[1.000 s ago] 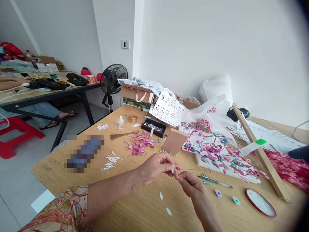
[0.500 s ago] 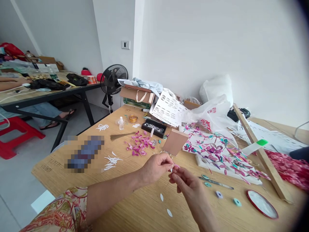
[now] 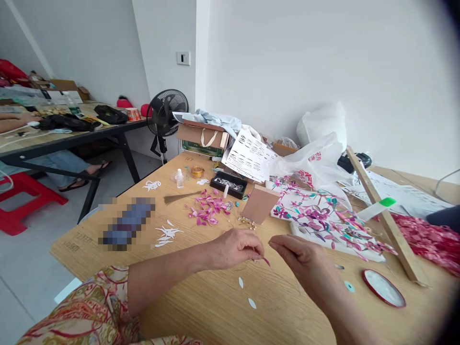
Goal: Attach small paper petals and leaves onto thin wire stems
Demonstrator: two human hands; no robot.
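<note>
My left hand [image 3: 235, 248] is closed in a pinch over the table, with a narrow pink petal [image 3: 266, 262] poking out below its fingertips. To its right, my right hand [image 3: 305, 261] is also pinched, fingertips a short way from the left ones; whatever lies between them is too fine to make out. Two white leaf-shaped cutouts [image 3: 246, 293] lie on the wood below the hands. Beyond the left hand is a loose pile of pink petals [image 3: 206, 208]. A brown card block [image 3: 260, 203] stands behind the hands, with small beads [image 3: 247, 223] at its foot.
Pink and teal flower sprays [image 3: 323, 215] lie on white padding at right, beside a wooden bar [image 3: 388, 225]. A red-rimmed dish [image 3: 384, 287] and teal spool [image 3: 349, 286] sit nearer. White strips [image 3: 168, 235], a small bottle [image 3: 179, 179] and a black tray [image 3: 228, 186] are at left and back.
My hands have moved apart; before, they met at the fingertips around the pink petal. The right hand has shifted right and up, turning back-side up, and the petal stays with the left.
</note>
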